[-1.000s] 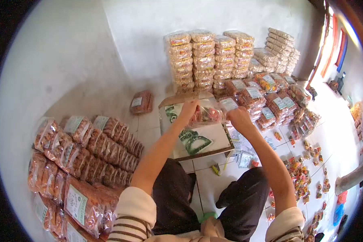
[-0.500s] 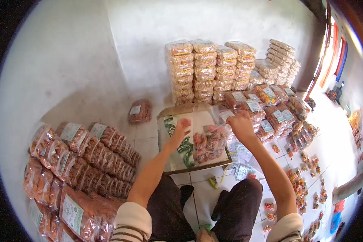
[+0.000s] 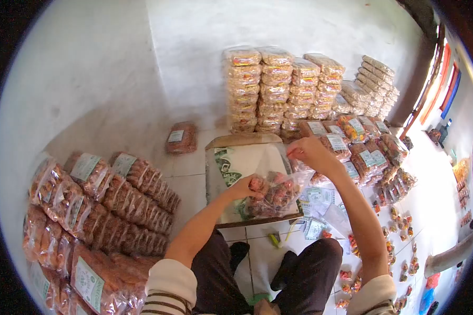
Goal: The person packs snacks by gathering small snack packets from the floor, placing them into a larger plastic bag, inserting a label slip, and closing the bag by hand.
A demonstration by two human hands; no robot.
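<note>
Hands: left hand [image 3: 245, 187] cups the clear crinkly bag [image 3: 278, 191] of red snacks from below; right hand [image 3: 309, 153] pinches its top edge.
Bag: over the flat board [image 3: 236, 163], centre floor.
Floor: pale tiles [image 3: 189, 184], small packets [image 3: 399, 252] scattered right.
Left: labelled brown snack packs [image 3: 105, 205].
Far: stacked packs [image 3: 278, 89] against white wall.

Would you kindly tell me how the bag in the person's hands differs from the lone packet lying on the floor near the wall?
The held bag is open at the top, pinched up by the right hand; the lone packet lies flat and untouched. The held bag shows no label, while the lone packet bears a pale one. The held bag's contents look red and mixed; the lone packet's are uniformly brownish. Both are clear plastic.
</note>
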